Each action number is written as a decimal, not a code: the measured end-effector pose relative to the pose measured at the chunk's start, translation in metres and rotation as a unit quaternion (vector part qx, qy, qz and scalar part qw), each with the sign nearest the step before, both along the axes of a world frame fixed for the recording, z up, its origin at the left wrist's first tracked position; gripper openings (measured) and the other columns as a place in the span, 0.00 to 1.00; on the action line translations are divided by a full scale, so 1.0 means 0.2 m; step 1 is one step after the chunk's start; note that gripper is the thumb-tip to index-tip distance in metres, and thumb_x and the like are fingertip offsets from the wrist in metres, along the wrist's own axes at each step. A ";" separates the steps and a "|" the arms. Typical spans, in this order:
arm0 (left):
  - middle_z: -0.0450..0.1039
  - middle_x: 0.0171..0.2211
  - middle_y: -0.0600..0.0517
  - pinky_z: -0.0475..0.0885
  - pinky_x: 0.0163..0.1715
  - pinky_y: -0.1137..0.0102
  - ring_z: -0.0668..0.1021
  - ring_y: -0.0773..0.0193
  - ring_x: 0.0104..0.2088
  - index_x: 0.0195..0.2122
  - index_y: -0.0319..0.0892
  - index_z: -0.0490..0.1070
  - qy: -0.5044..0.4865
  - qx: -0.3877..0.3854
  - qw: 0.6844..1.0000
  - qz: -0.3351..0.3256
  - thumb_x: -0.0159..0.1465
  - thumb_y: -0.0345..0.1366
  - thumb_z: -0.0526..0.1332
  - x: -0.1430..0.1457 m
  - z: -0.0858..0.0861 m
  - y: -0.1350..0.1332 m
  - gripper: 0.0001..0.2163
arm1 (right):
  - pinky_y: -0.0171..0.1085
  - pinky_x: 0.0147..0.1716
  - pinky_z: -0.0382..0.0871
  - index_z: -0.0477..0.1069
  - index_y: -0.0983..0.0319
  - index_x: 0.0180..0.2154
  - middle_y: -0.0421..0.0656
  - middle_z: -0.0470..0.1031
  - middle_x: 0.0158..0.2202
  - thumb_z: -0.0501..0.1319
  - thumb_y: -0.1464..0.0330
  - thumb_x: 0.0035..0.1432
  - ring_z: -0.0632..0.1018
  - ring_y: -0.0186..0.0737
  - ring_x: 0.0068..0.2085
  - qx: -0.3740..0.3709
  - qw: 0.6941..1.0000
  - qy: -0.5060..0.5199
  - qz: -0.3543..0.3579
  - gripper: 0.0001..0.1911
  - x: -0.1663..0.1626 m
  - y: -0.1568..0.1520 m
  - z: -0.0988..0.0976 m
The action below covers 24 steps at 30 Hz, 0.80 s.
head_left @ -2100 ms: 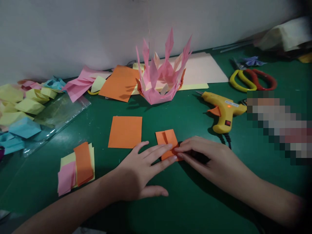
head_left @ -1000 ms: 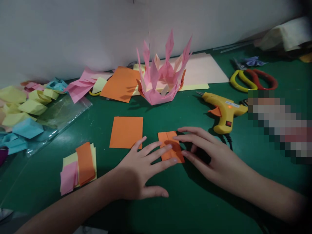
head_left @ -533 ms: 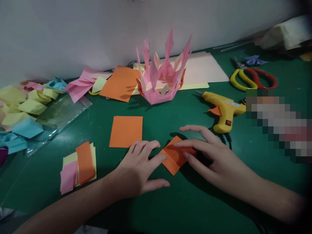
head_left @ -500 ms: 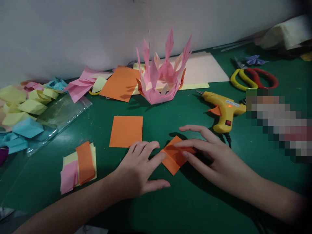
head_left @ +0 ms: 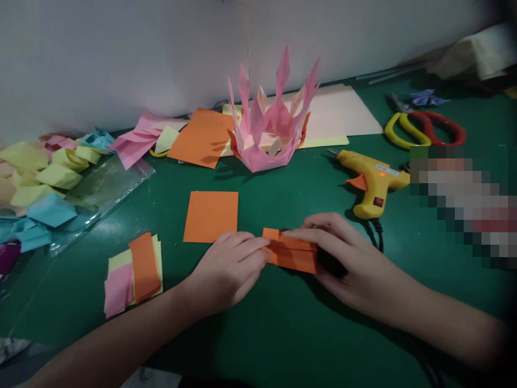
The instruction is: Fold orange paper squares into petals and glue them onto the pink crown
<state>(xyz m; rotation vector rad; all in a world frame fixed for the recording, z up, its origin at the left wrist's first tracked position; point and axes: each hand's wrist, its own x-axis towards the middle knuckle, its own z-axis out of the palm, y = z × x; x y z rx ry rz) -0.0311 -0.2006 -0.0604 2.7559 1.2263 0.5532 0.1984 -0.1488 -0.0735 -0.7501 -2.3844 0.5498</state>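
A small folded orange paper piece point(head_left: 291, 255) lies crosswise on the green mat point(head_left: 283, 334) in front of me. My left hand point(head_left: 226, 269) has its fingers curled together, pinching the piece's left end. My right hand point(head_left: 343, 258) grips the right end, with a finger laid along the top edge. A flat orange square point(head_left: 211, 216) lies just beyond my left hand.
A pink paper crown-like model point(head_left: 272, 126) stands at the back. A yellow glue gun point(head_left: 374, 180) lies to the right, scissors point(head_left: 422, 129) beyond it. A stack of folded orange, pink and yellow pieces point(head_left: 135, 272) lies left. Yellow and blue folded units point(head_left: 44, 183) pile at far left.
The orange piece has been turned from upright, through a tilt, to lying crosswise. My left hand's flat fingers have curled onto its left end; my right hand has closed on its right end.
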 end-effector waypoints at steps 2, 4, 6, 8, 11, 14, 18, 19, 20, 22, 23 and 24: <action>0.76 0.43 0.48 0.69 0.38 0.65 0.74 0.60 0.41 0.40 0.38 0.70 0.005 0.005 1.000 0.002 0.64 0.30 0.55 0.00 0.00 0.00 0.06 | 0.36 0.39 0.75 0.71 0.59 0.43 0.49 0.69 0.45 0.50 0.80 0.55 0.76 0.38 0.43 0.012 1.000 -0.002 0.011 0.19 0.01 0.02 -0.01; 0.77 0.40 0.50 0.68 0.36 0.66 0.74 0.62 0.38 0.38 0.40 0.71 0.004 0.022 1.000 0.005 0.64 0.30 0.56 0.00 0.00 -0.01 0.05 | 0.36 0.40 0.74 0.72 0.59 0.40 0.48 0.72 0.43 0.49 0.80 0.56 0.77 0.37 0.43 0.024 0.999 0.005 0.039 0.17 0.01 0.02 -0.01; 0.78 0.37 0.52 0.67 0.35 0.67 0.74 0.63 0.36 0.38 0.41 0.72 0.002 0.037 0.999 0.007 0.64 0.27 0.55 -0.01 0.01 -0.01 0.07 | 0.34 0.40 0.74 0.72 0.59 0.40 0.46 0.74 0.41 0.50 0.78 0.59 0.77 0.36 0.42 0.017 0.997 0.008 0.081 0.15 0.02 0.02 0.00; 0.78 0.37 0.51 0.67 0.35 0.68 0.74 0.63 0.36 0.40 0.40 0.72 0.006 0.032 0.999 0.007 0.63 0.24 0.52 -0.01 0.01 -0.01 0.11 | 0.32 0.39 0.74 0.72 0.60 0.40 0.46 0.75 0.39 0.51 0.75 0.61 0.77 0.35 0.40 -0.002 0.992 0.003 0.123 0.13 0.02 0.01 0.01; 0.78 0.38 0.50 0.67 0.38 0.67 0.75 0.63 0.38 0.42 0.40 0.72 0.007 0.019 1.000 0.012 0.62 0.22 0.51 -0.01 0.01 -0.02 0.14 | 0.32 0.40 0.74 0.72 0.61 0.42 0.46 0.76 0.41 0.51 0.74 0.62 0.78 0.35 0.42 -0.003 0.989 -0.009 0.145 0.12 0.03 0.01 0.02; 0.78 0.41 0.51 0.64 0.45 0.64 0.76 0.62 0.43 0.43 0.42 0.73 0.009 0.026 0.999 0.043 0.63 0.26 0.54 0.00 0.02 -0.02 0.12 | 0.36 0.44 0.73 0.72 0.61 0.45 0.47 0.77 0.44 0.51 0.75 0.62 0.77 0.37 0.44 0.037 0.990 -0.005 0.137 0.14 0.04 0.02 0.01; 0.75 0.49 0.46 0.60 0.51 0.56 0.74 0.54 0.50 0.48 0.41 0.71 0.038 0.002 0.996 0.075 0.64 0.38 0.56 0.02 0.03 -0.03 0.13 | 0.40 0.43 0.73 0.71 0.59 0.48 0.44 0.79 0.42 0.53 0.77 0.61 0.77 0.39 0.45 0.073 0.990 -0.004 0.124 0.16 0.05 0.05 -0.02; 0.74 0.50 0.45 0.60 0.53 0.54 0.73 0.52 0.52 0.48 0.40 0.71 0.043 -0.005 0.996 0.074 0.64 0.40 0.56 0.02 0.03 -0.03 0.15 | 0.40 0.42 0.73 0.71 0.59 0.48 0.43 0.80 0.42 0.54 0.77 0.61 0.77 0.40 0.45 0.075 0.990 -0.004 0.119 0.16 0.05 0.05 -0.03; 0.73 0.51 0.44 0.59 0.53 0.54 0.73 0.52 0.53 0.49 0.39 0.70 0.046 -0.010 0.997 0.068 0.64 0.42 0.56 0.02 0.03 -0.03 0.16 | 0.40 0.41 0.72 0.72 0.59 0.47 0.42 0.80 0.41 0.55 0.77 0.60 0.77 0.40 0.44 0.078 0.990 -0.003 0.115 0.15 0.05 0.05 -0.03; 0.72 0.52 0.43 0.59 0.55 0.55 0.71 0.53 0.55 0.49 0.37 0.70 0.048 -0.011 0.998 0.042 0.65 0.41 0.55 0.03 0.03 -0.04 0.16 | 0.40 0.40 0.71 0.72 0.60 0.45 0.42 0.80 0.39 0.56 0.77 0.59 0.77 0.39 0.41 0.080 0.991 -0.001 0.110 0.14 0.05 0.06 -0.03; 0.72 0.53 0.42 0.59 0.56 0.56 0.71 0.54 0.55 0.49 0.36 0.70 0.049 -0.010 0.998 0.026 0.65 0.40 0.54 0.03 0.03 -0.04 0.16 | 0.40 0.39 0.71 0.72 0.60 0.44 0.41 0.80 0.37 0.56 0.77 0.59 0.77 0.38 0.40 0.079 0.991 0.001 0.106 0.13 0.05 0.05 -0.02; 0.71 0.53 0.42 0.59 0.57 0.56 0.71 0.55 0.56 0.49 0.34 0.69 0.049 -0.010 0.999 0.011 0.65 0.39 0.54 0.03 0.03 -0.04 0.16 | 0.39 0.39 0.71 0.73 0.60 0.43 0.41 0.80 0.36 0.56 0.77 0.59 0.77 0.38 0.39 0.073 0.992 0.004 0.101 0.13 0.04 0.05 -0.02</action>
